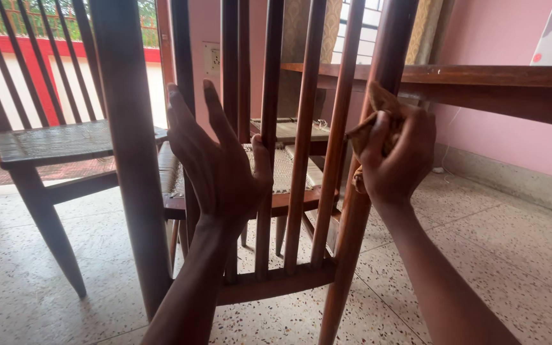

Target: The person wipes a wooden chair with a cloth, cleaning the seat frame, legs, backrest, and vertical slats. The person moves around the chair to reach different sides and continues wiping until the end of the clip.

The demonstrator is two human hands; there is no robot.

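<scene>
A dark wooden chair stands right in front of me, its back made of upright slats [303, 147] between two thick posts. My left hand [215, 160] rests flat against the slats with its fingers spread, thumb hooked round one slat. My right hand [394, 156] is closed on a crumpled brown cloth [378, 112] and presses it against the right post [362, 191] of the chair back. The woven seat [282, 169] shows through the slats.
A second wooden chair [52, 144] with a woven seat stands to the left. A wooden table [480, 80] juts in at upper right against a pink wall. Speckled terrazzo floor [480, 236] lies below. An open doorway with red railing is behind at left.
</scene>
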